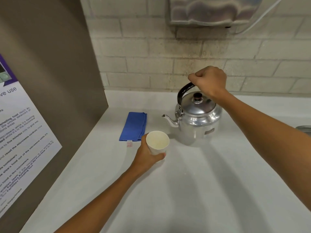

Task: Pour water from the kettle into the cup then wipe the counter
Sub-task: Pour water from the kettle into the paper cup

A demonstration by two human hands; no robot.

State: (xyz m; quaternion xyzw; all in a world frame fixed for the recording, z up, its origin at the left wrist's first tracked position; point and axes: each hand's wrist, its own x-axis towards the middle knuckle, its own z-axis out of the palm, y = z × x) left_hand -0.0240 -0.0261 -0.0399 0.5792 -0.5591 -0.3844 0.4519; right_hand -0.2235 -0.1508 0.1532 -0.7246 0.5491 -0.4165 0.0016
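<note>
A shiny metal kettle [197, 120] with a black handle and knob stands upright on the white counter [185, 190], its spout pointing left. My right hand [209, 80] is closed around the top of the handle. A white paper cup [157, 142] sits on the counter in front of the spout, tilted slightly toward me, and looks empty. My left hand [147, 157] wraps around the cup's lower part from the left. A folded blue cloth [134, 126] lies flat just behind and left of the cup.
A brown panel [55, 81] with a printed notice [20, 135] walls off the left side. A brick wall [168, 56] runs along the back, with a dispenser [207, 10] mounted above the kettle. A metal edge [304, 128] shows at the far right.
</note>
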